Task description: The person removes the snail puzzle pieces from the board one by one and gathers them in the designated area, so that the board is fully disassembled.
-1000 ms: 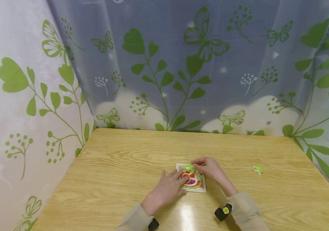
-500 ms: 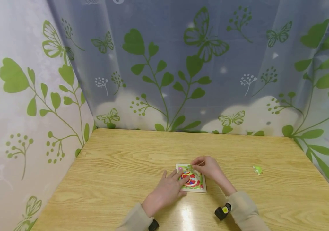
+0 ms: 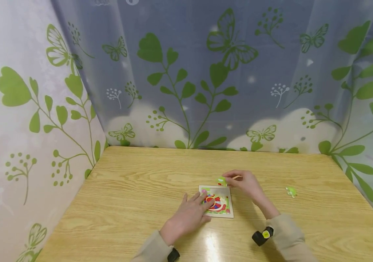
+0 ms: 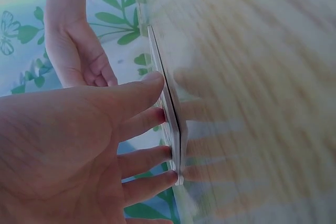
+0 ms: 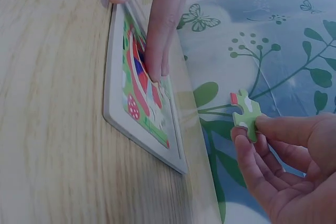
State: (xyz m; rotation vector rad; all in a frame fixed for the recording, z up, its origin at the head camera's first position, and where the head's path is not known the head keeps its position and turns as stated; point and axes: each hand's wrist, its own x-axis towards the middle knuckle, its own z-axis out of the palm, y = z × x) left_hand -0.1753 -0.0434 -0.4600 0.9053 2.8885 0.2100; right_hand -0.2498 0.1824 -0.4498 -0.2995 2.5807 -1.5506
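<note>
A small square jigsaw puzzle (image 3: 229,214) in a pale frame lies on the wooden table, printed in red, blue and green. My left hand (image 3: 189,215) rests on it with fingers spread, the fingertips pressing the picture. In the left wrist view the left thumb (image 4: 149,82) sits at the frame's edge. My right hand (image 3: 246,185) pinches a green puzzle piece (image 5: 247,114) with a red corner between thumb and fingers, held just past the far edge of the frame. A bare pale patch (image 3: 218,191) shows in the upper part of the puzzle.
Another green puzzle piece (image 3: 291,192) lies on the table (image 3: 147,182) to the right of the right hand. A curtain (image 3: 186,72) with green leaves and butterflies hangs behind the table's far edge, and more patterned cloth covers both sides.
My right hand has lifted the green puzzle piece out of the frame and moved it up and slightly right, uncovering the pale patch. The left hand has stayed in place.
</note>
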